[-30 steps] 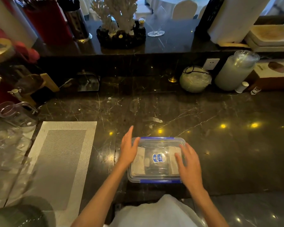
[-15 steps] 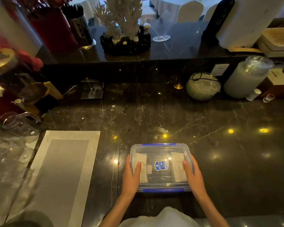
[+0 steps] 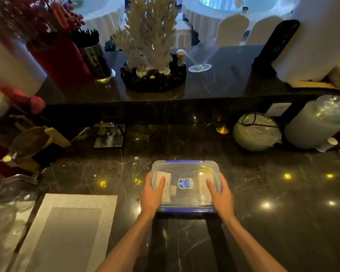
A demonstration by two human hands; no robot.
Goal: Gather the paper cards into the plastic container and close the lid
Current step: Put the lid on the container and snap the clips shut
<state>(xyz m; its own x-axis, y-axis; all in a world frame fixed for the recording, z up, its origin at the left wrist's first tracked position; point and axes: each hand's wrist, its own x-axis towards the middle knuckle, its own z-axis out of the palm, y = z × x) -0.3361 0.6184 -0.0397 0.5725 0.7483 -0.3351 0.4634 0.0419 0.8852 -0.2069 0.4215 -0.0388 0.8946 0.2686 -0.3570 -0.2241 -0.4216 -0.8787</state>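
Note:
A clear plastic container (image 3: 185,169) with blue clips stands on the dark marble counter in front of me, its transparent lid on top with a blue label in the middle. White paper cards (image 3: 168,185) lie inside, seen through the lid at the left and right ends. My left hand (image 3: 151,193) grips the container's left side, thumb pressed on the lid. My right hand (image 3: 221,195) grips the right side the same way.
A grey woven placemat (image 3: 67,228) lies at the near left, glassware (image 3: 10,191) beside it. Along the back wall stand a round wrapped bowl (image 3: 256,131) and a wrapped stack of cups (image 3: 318,122). A raised ledge behind holds a coral ornament (image 3: 152,55).
Both hands came down from above the lid onto the container's two sides and now hold it. The view has shifted, so the container sits slightly farther from me.

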